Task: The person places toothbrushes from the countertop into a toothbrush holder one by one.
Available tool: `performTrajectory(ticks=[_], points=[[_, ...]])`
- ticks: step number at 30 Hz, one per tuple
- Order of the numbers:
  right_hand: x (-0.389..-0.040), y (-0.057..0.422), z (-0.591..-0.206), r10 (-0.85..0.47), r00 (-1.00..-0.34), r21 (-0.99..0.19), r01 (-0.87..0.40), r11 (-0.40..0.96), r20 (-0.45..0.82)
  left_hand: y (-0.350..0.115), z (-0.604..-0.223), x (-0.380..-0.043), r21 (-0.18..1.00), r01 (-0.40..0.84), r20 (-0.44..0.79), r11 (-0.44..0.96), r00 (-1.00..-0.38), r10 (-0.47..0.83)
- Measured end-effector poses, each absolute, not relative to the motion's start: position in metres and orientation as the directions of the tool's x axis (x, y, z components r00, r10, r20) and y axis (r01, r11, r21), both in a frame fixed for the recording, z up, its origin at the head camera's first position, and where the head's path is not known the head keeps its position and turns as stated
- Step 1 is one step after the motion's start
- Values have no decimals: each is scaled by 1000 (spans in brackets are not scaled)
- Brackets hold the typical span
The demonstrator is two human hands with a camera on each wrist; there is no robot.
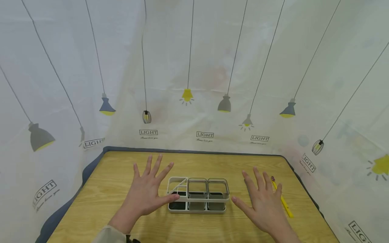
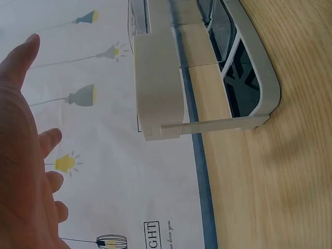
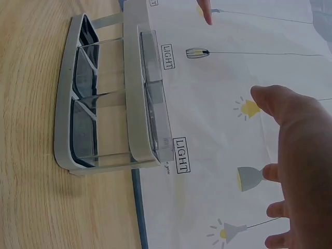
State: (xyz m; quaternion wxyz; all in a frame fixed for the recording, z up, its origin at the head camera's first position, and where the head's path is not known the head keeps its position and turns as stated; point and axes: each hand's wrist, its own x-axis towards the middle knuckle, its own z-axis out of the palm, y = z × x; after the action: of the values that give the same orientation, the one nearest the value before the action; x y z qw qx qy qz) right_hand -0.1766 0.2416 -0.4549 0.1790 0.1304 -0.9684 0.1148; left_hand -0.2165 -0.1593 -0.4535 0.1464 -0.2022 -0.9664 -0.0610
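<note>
- The white rack (image 1: 202,200) stands upright on the wooden table (image 1: 113,175), an upper frame above a lower tray with dark panels in its floor
- Two clear cups sit side by side in the rack, one in its middle slot (image 1: 197,195) and one in its right slot; the left end of its upper frame is split by a slanting divider (image 1: 181,184)
- The left hand (image 1: 145,194) is spread wide, raised left of the rack; in the head view its thumb overlaps the rack's left end, but the left wrist view shows them apart
- The right hand (image 1: 264,207) is also spread wide, raised right of the rack, its thumb near the rack's right end yet apart from it
- A slim yellow stick (image 1: 284,200) with a patterned tip lies on the table right of the rack, beyond the right hand
- Behind the rack hangs a pale sheet (image 1: 170,50) printed with lamps and "LIGHT"
</note>
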Motion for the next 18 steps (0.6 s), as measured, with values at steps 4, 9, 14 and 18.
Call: performTrajectory(ticks=[4,9,14,18], points=[[-178,241,-454,-212,-903,-179,-295,939,374,-160,-458,-221,107,426,320,898,-870,375],[-183,241,-451,-213,-909,-204,-299,932,358,-159,-465,-227,223,460,321,859,-867,381],[-191,245,-453,-202,-921,-287,-303,909,333,-158,-472,-235,369,479,281,797,-874,396],[-200,249,-457,-183,-939,-446,-303,842,291,-157,-480,-242,513,470,240,718,-882,406]])
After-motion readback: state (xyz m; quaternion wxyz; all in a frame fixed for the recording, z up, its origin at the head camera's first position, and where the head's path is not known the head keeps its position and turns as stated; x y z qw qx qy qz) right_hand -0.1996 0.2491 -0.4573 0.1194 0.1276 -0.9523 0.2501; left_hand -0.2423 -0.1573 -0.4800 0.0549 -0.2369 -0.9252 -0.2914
